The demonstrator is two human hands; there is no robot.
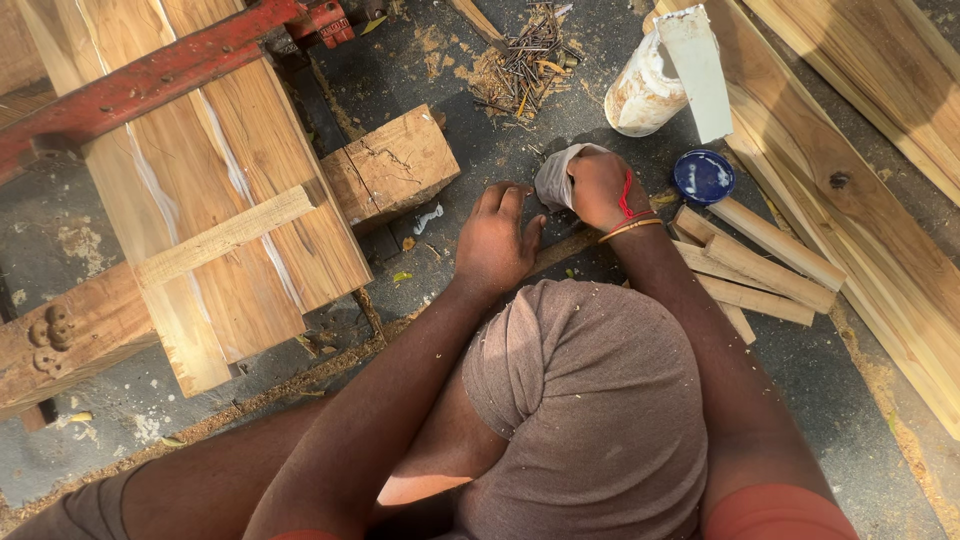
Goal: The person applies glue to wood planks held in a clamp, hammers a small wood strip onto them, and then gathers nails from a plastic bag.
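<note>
My left hand (497, 240) lies palm down on the dark floor, fingers together, beside a thin wood strip (565, 247) that runs under both hands. My right hand (598, 186) is closed around a crumpled grey cloth (556, 176), held just above the floor right of my left hand. A red thread and a thin bangle circle my right wrist. My bent knee in brown fabric (590, 400) fills the lower middle.
Glued wooden boards (215, 190) held by a red clamp (150, 80) lie left, with a wood block (395, 165) beside them. A pile of nails (525, 60), a white glue jar (645, 90), a blue lid (703, 176) and short wood sticks (760, 265) sit farther off; long planks (860, 180) lie right.
</note>
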